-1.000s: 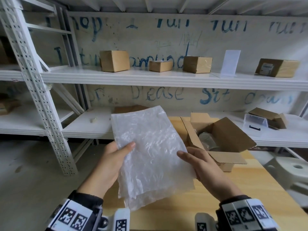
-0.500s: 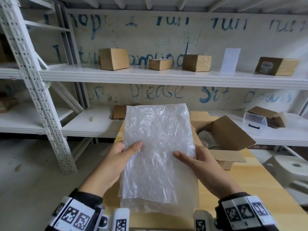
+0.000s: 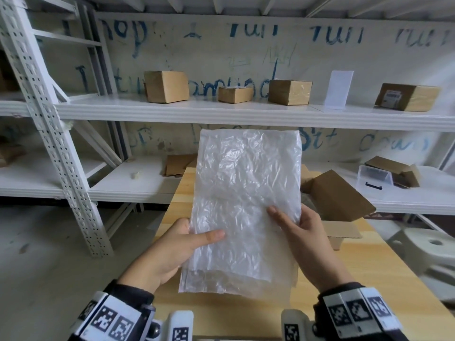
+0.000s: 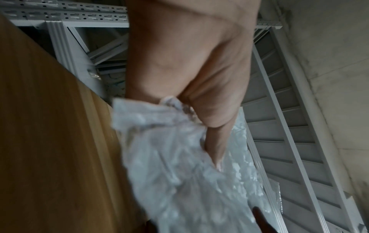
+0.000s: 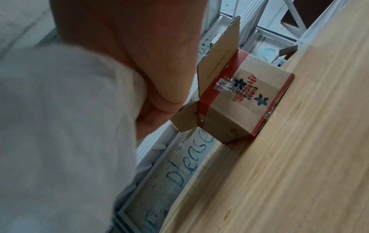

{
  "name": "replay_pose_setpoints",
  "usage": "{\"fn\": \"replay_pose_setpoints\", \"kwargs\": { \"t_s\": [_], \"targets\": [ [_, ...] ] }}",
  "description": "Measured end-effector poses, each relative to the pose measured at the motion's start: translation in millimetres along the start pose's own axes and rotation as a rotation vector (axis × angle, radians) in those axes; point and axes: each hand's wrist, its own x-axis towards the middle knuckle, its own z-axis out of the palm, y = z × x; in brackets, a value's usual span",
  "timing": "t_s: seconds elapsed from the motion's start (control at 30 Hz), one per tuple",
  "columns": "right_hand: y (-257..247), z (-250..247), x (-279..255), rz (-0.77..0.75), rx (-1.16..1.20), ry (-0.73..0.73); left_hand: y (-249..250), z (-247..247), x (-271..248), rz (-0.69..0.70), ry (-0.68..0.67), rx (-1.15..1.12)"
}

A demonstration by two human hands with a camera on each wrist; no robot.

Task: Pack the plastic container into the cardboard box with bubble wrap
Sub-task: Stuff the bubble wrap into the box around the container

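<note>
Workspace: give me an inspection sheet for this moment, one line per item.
Surface: light wooden table, box on its far right.
Job's things: bubble wrap held upright above the table; cardboard box open, flaps up; plastic container hidden in these views.
Clutter: flat cardboard piece beyond the table.
Grippers: left hand and right hand each pinch a side edge of the wrap.
Cables: nothing seen.
Surroundings: white metal shelving with small boxes; wall with blue writing; white stool at right.

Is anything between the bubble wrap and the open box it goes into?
Nothing visible. Both hands hold the bubble wrap upright above the table; the cardboard box sits open just behind it.
</note>
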Motion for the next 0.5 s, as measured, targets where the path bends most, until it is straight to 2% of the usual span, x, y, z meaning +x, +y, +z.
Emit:
{"fn": "replay_pose_setpoints", "kwargs": {
  "t_s": [0.17,0.33,0.5],
  "targets": [
    [-5,1,-3,0.004,-0.008,-0.060,2,5,1,0.109,0.028,-0.102],
    [-1,-2,-4,0.085,-0.051,-0.180,8,14,-2,0.211,0.043,-0.154],
    [3,-3,-3,0.088,-0.084,-0.138,7,18,-2,0.241,0.053,-0.147]
  ]
}}
